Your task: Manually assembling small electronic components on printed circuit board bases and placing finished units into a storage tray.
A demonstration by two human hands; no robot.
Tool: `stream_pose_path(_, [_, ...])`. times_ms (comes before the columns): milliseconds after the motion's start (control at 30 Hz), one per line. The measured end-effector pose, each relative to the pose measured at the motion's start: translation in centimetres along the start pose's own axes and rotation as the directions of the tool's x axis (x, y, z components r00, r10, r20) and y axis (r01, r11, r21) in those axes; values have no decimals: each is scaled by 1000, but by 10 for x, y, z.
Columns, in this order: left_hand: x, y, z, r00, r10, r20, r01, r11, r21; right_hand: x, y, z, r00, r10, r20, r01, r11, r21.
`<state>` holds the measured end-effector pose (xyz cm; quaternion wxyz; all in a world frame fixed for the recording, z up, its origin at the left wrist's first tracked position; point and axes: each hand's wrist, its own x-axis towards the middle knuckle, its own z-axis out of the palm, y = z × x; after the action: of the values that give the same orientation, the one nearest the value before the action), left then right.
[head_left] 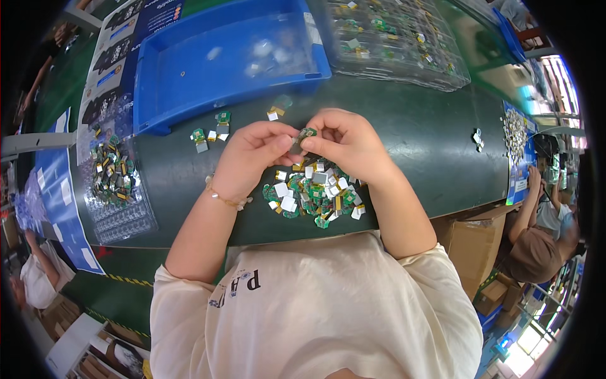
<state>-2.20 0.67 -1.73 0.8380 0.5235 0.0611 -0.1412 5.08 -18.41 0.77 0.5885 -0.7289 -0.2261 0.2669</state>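
Note:
Between my two hands is a small green circuit board [307, 133] with a grey part below it. The fingertips of my left hand [262, 148] pinch its left side. My right hand [346, 140] pinches the board from the right with thumb and forefinger. Just below my hands lies a loose pile of similar green boards [315, 192] with white and grey squares and bits of yellow tape. Beyond my left hand, a few more boards [201, 140] rest on the dark green table [429, 145]. Another small piece with a white square [273, 115] lies beyond my fingers.
A blue bin [230, 85] with a few clear bits stands at the far left. Stacked clear trays [398, 44] of boards are at the far right. Another clear tray [120, 218] with heaped boards sits at left. A cardboard box [470, 249] stands by the table's right edge; other people work nearby.

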Motion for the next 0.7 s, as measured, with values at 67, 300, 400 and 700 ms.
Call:
stream_pose_path(67, [1, 2, 1, 1000, -25, -13, 25, 1000, -18, 1, 3, 2, 1000, 26, 1, -26, 999, 28])
stream_pose_path(300, [1, 1, -1, 999, -38, 8, 38, 997, -71, 1, 7, 8, 999, 21, -35, -19, 998, 56])
stream_pose_path(400, [2, -2, -4, 1000, -26, 10, 26, 998, -51, 0, 4, 10, 998, 18, -65, -17, 1000, 13])
stream_pose_path(700, [3, -1, -2, 1000, -25, -1, 25, 998, -62, -2, -3, 13, 988, -53, -148, 42, 996, -81])
